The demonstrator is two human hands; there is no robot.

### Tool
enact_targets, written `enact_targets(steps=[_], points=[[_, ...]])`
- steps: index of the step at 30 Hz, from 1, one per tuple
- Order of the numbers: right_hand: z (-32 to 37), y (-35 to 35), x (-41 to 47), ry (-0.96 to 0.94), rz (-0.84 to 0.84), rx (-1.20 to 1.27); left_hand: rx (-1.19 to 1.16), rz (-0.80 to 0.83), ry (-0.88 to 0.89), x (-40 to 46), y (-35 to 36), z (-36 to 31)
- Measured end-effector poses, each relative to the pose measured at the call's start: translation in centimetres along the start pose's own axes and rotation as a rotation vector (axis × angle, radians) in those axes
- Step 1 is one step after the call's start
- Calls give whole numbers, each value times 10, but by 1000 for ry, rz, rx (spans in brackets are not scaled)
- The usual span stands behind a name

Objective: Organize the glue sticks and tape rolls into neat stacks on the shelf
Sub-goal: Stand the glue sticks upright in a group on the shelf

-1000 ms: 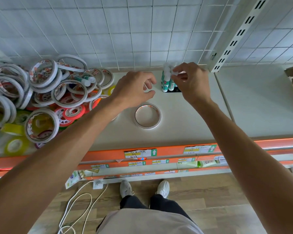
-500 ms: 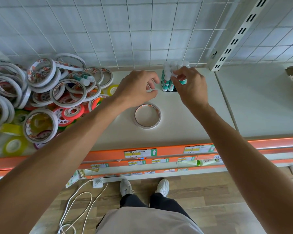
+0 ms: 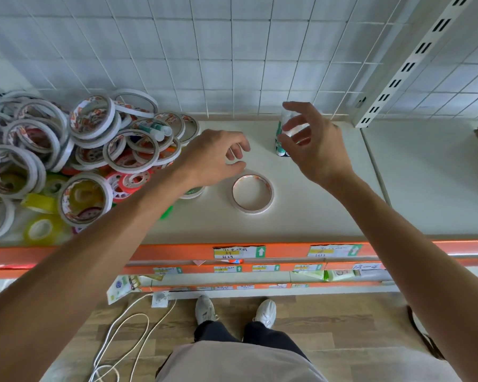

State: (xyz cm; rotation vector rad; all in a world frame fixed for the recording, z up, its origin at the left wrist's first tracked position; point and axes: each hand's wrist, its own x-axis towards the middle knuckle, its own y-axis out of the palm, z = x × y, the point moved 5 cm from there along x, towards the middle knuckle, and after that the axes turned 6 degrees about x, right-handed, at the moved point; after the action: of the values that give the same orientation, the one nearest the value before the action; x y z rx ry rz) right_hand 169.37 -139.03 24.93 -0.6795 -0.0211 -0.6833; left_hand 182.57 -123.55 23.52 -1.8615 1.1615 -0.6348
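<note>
A bundle of green-and-white glue sticks (image 3: 281,135) stands upright at the back of the cream shelf (image 3: 315,213). My right hand (image 3: 315,144) hovers just in front of the bundle with its fingers spread, and I see no grip on it. My left hand (image 3: 213,158) hangs loosely curled over the shelf and holds nothing. A single white tape roll (image 3: 252,193) lies flat between my hands, nearer the front edge. At the left is a jumbled pile of tape rolls (image 3: 94,150), with two more glue sticks (image 3: 155,129) lying on top of it.
A white slotted upright (image 3: 414,59) and a divider bound the shelf on the right. An orange rail with price labels (image 3: 239,251) runs along the front edge. Lower shelves, a white cable (image 3: 122,340) on the wooden floor and my shoes show below.
My right hand has opened and drawn back from the glue stick bundle it was pinching. My left hand has moved left and toward me, away from the bundle.
</note>
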Motion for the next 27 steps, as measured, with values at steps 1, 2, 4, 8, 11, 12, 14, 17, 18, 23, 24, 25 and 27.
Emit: enact_targets(steps=[1, 2, 4, 8, 11, 12, 14, 17, 18, 23, 24, 25, 27], points=[[5, 10, 2, -5, 33, 18, 4, -7, -5, -5, -2, 4], [11, 20, 3, -11, 62, 27, 9, -13, -15, -10, -4, 9], [20, 41, 7, -30, 125, 25, 10, -30, -37, -19, -10, 19], [42, 83, 24, -97, 253, 23, 11, -112, -80, -40, -33, 41], [60, 117, 38, -163, 332, 11, -2, -160, -100, -57, -50, 59], [66, 128, 42, -187, 353, -5, 2, -174, -101, -63, -54, 65], [77, 151, 50, -228, 385, -32, 18, -200, -85, -74, -58, 74], [83, 178, 59, -229, 408, -111, 23, -239, -73, -88, -64, 84], [84, 183, 62, -223, 406, -134, 25, -253, -69, -92, -67, 86], [88, 198, 67, -224, 446, -189, 28, -313, -42, -108, -80, 94], [89, 198, 67, -226, 447, -191, 29, -317, -48, -110, -81, 95], [91, 199, 68, -228, 442, -195, 29, -317, -54, -111, -82, 96], [95, 201, 69, -232, 431, -210, 32, -316, -57, -112, -82, 98]])
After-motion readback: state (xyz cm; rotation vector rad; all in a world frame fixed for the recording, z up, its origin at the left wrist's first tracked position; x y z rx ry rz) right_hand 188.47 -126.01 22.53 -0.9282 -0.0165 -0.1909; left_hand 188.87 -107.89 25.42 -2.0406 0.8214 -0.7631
